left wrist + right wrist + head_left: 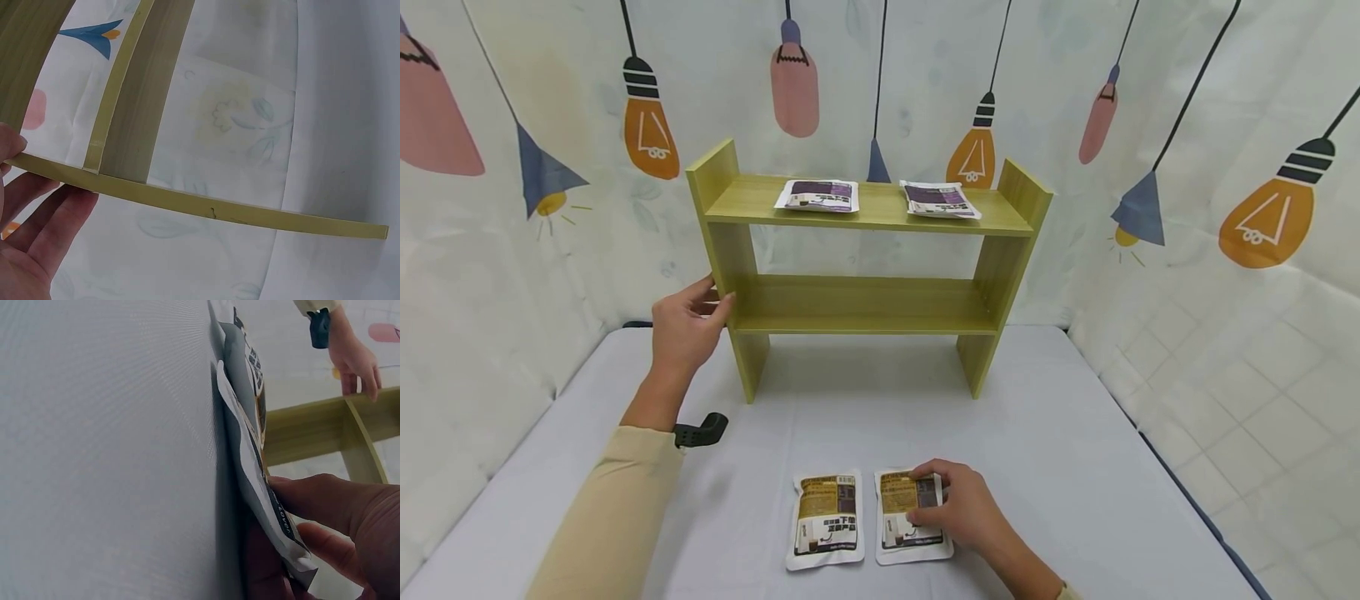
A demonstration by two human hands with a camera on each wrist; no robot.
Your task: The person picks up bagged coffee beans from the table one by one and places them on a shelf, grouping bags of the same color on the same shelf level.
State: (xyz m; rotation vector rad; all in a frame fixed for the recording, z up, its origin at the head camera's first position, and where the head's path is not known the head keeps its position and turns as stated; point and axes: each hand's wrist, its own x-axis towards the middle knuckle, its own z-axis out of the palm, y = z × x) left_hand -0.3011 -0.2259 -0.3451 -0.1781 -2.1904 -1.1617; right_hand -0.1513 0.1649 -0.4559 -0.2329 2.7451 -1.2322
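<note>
My left hand (687,327) grips the left side panel of a two-tier yellow-green wooden shelf (865,304). In the left wrist view its thumb is on one side of the panel (237,212) and the fingers are on the other. Lower down, my right hand (964,507) pinches the right one of two white, brown-labelled packets (897,504) at its right side. The right wrist view shows the thumb over the printed face of this packet (250,456) and other fingers at its lower edge. Beside it lies the left packet (827,521), label up and untouched.
On the shelf's top board lie two purple-and-white packets, one left of centre (817,197) and one to the right (940,200). The shelf stands toward the back of a white-covered table (1045,433). Printed white curtains (910,75) hang behind and at both sides.
</note>
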